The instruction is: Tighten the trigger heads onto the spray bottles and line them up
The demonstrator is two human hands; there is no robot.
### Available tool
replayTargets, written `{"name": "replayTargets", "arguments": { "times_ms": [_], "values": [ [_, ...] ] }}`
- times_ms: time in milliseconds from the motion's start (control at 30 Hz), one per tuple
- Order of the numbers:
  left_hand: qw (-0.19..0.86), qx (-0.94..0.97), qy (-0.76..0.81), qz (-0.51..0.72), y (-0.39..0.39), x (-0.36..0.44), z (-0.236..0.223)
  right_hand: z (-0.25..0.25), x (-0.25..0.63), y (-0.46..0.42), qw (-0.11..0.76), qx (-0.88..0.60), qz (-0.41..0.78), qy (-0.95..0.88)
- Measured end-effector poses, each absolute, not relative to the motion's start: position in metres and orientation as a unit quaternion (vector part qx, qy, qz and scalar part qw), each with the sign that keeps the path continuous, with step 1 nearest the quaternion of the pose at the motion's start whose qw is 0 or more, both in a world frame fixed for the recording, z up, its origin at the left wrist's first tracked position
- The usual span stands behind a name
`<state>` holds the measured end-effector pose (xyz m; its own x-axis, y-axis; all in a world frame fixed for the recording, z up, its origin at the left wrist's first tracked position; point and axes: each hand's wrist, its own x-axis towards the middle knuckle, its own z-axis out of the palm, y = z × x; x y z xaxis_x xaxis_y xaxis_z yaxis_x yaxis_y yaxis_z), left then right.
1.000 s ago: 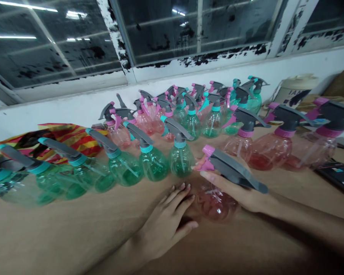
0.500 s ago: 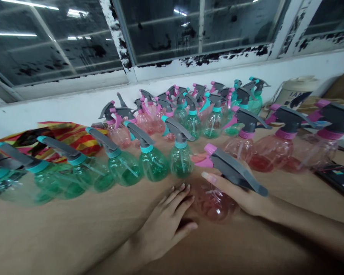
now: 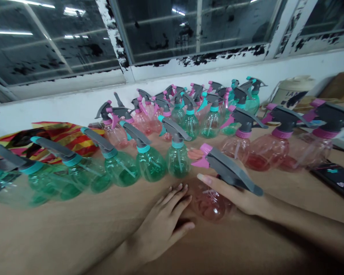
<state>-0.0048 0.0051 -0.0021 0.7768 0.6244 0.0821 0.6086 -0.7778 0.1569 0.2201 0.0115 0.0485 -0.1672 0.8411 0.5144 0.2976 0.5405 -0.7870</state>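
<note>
My right hand (image 3: 237, 191) is wrapped around the upper body of a pink spray bottle (image 3: 210, 206), under its grey and pink trigger head. Its fingertips show beyond the pink nozzle. The bottle is on the table, its base near my left hand (image 3: 163, 221). That hand lies with fingers stretched out on the tabletop, its fingertips close to the bottle; whether they touch it I cannot tell. Just beyond stands a green spray bottle (image 3: 178, 162) with a turquoise collar. A row of similar green bottles runs off to the left.
Pink spray bottles (image 3: 268, 152) stand in a row at the right, beside a phone (image 3: 336, 177) with a lit screen. More pink and green bottles crowd toward the wall. A red and yellow striped bag (image 3: 71, 139) lies back left. A cream container (image 3: 294, 89) sits back right.
The view has shifted slightly, so everything sits a little further left. My hands and the pink spray bottle keep the same pose relative to each other.
</note>
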Motion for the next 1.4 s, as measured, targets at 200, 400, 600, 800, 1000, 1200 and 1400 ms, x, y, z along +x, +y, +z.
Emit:
{"name": "replayTargets", "arguments": {
  "times_ms": [200, 400, 600, 800, 1000, 1200, 1400],
  "values": [
    [0.059, 0.940, 0.332, 0.060, 0.0048, -0.0049, -0.0022, 0.0499, 0.2186, 0.0104, 0.524, -0.387, 0.276, -0.706],
    [0.069, 0.939, 0.333, 0.056, 0.0055, -0.0050, -0.0030, 0.0502, 0.2176, 0.0111, 0.520, -0.380, 0.283, -0.710],
    [0.062, 0.938, 0.337, 0.056, 0.0042, -0.0048, -0.0062, 0.0531, 0.2175, 0.0092, 0.504, -0.375, 0.295, -0.720],
    [0.055, 0.936, 0.343, 0.052, 0.0036, -0.0040, -0.0051, 0.0556, 0.2181, 0.0045, 0.487, -0.392, 0.283, -0.727],
    [0.044, 0.940, 0.335, 0.052, 0.0043, -0.0029, -0.0026, 0.0528, 0.2192, 0.0052, 0.494, -0.377, 0.296, -0.725],
    [0.039, 0.939, 0.338, 0.048, 0.0021, -0.0028, -0.0029, 0.0492, 0.2184, 0.0052, 0.506, -0.374, 0.259, -0.733],
    [0.052, 0.937, 0.344, 0.046, 0.0029, -0.0037, -0.0070, 0.0481, 0.2192, 0.0053, 0.498, -0.373, 0.229, -0.749]
  ]
}}
